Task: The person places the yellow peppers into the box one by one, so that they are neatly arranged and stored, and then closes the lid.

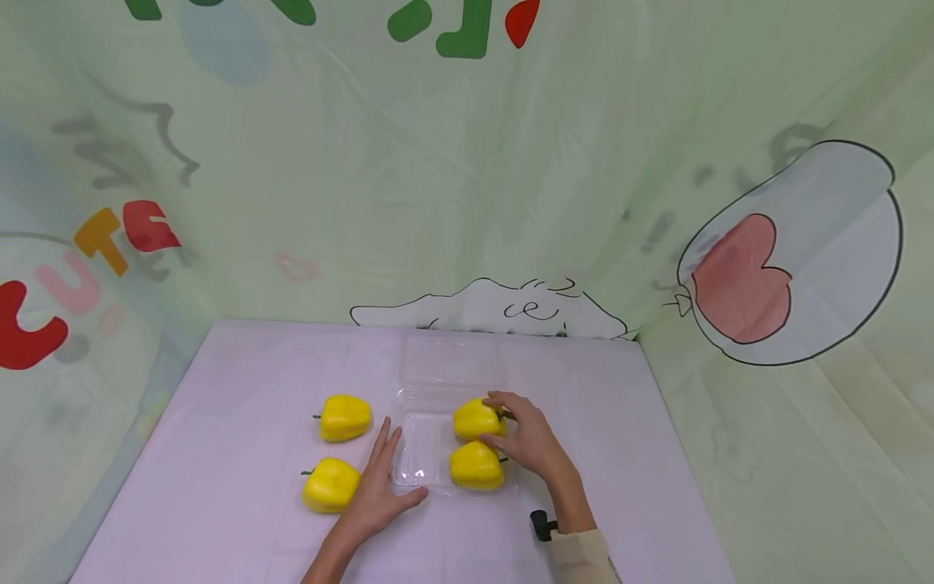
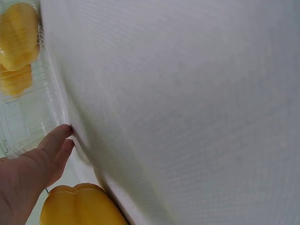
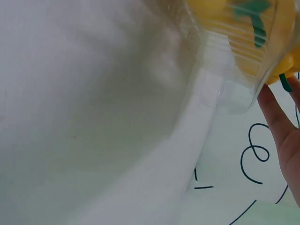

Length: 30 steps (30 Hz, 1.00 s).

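Note:
A clear plastic clamshell box (image 1: 422, 450) lies on the table, its lid (image 1: 452, 361) folded open toward the back. Inside, at the right, sit two yellow bell peppers: a far one (image 1: 474, 419) and a near one (image 1: 474, 466), stems pointing right. My right hand (image 1: 531, 438) grips the far pepper from the right, fingers over its back side and thumb at its front. Fingers extended, my left hand (image 1: 375, 495) rests along the box's left edge. In the left wrist view its fingers (image 2: 55, 140) stand beside the clear wall.
Left of the box lie two more yellow bell peppers, one farther back (image 1: 345, 418) and one nearer (image 1: 331, 485), the latter right beside my left hand. A pale cloth covers the table (image 1: 241, 454). Printed curtains (image 1: 438, 186) enclose it at the back and sides.

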### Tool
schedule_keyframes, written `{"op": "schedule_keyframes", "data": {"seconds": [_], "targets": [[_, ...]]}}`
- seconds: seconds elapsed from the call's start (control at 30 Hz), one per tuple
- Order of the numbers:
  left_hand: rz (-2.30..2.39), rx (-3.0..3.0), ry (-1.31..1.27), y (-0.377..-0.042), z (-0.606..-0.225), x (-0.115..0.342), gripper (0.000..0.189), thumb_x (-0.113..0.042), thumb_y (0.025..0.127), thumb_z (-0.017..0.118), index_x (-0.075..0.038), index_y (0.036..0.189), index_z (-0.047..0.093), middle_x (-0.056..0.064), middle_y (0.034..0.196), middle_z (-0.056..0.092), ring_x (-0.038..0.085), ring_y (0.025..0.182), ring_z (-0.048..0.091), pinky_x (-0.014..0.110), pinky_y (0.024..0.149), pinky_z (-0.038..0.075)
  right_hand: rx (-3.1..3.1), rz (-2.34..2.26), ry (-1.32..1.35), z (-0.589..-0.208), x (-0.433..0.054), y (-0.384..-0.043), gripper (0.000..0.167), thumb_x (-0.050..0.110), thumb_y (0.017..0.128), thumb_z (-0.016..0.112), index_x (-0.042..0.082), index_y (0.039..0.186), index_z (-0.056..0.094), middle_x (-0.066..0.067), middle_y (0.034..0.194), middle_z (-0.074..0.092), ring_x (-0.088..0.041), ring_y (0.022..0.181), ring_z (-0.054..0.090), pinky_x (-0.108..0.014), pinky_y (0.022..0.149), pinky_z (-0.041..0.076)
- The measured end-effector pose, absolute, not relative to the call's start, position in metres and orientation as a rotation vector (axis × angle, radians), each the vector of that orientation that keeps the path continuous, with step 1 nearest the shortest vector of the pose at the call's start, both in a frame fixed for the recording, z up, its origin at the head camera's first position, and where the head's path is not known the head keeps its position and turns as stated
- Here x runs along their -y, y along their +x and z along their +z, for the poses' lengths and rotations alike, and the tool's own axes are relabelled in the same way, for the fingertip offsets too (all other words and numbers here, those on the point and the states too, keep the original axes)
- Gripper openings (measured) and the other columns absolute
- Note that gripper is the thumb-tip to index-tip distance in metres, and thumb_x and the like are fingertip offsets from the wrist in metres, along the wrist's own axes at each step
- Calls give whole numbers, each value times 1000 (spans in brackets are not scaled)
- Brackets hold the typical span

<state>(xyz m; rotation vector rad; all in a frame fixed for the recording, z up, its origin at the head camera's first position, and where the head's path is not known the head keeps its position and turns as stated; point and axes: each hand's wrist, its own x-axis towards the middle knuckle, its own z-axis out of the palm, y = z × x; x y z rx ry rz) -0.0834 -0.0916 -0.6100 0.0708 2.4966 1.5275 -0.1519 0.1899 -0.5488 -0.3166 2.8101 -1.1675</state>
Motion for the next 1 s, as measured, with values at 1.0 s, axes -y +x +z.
{"op": "schedule_keyframes", "data": {"seconds": [1.0], "targets": [[1528, -2504, 62, -83, -609, 90, 113, -33, 81, 91, -9, 169, 25, 2, 182, 0, 39, 167, 15, 61, 128, 34, -2825, -1175, -350, -551, -189, -149, 53, 12, 86, 87, 13, 136, 71, -9, 151, 63, -33, 138, 61, -43, 105, 61]]}}
